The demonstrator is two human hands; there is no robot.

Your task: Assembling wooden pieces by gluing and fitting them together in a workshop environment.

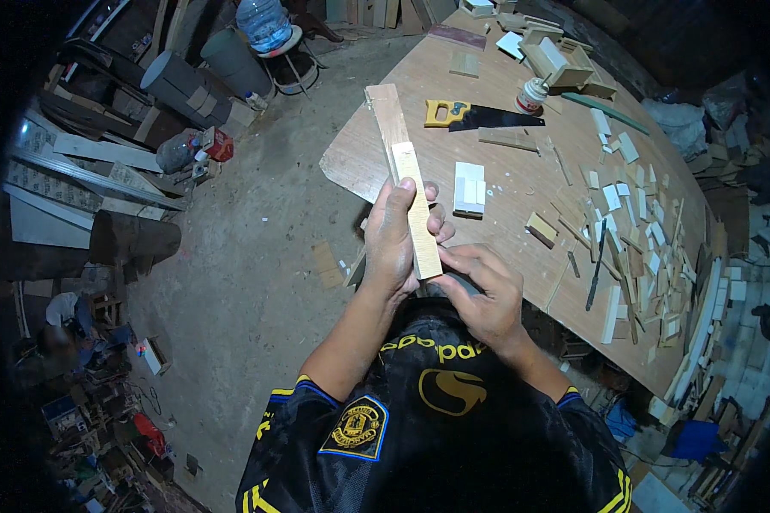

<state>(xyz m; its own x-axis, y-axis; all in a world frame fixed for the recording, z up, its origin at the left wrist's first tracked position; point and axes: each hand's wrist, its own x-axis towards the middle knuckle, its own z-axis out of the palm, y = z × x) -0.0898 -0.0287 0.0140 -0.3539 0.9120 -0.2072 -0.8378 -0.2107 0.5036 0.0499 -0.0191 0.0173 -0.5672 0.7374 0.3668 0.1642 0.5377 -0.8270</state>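
My left hand (389, 235) is closed around a pale wooden strip (419, 222), its thumb pressed on the upper face. Beneath this strip lies a longer, browner wooden strip (387, 114), which sticks out past the far end toward the table. The two overlap lengthwise in my grip. At the near end, the thumb and fingers of my right hand (489, 291) pinch the edge of the pale strip. Just beyond my hands on the table is a small block with white pieces on top (470, 190).
The wooden table (359, 158) bears a yellow-handled handsaw (479, 114), a white jar (532, 96), a small wooden frame (560, 60) and many scattered offcuts (629, 222). A stool with a water bottle (265, 26) stands far left. Buckets and boards line the left side.
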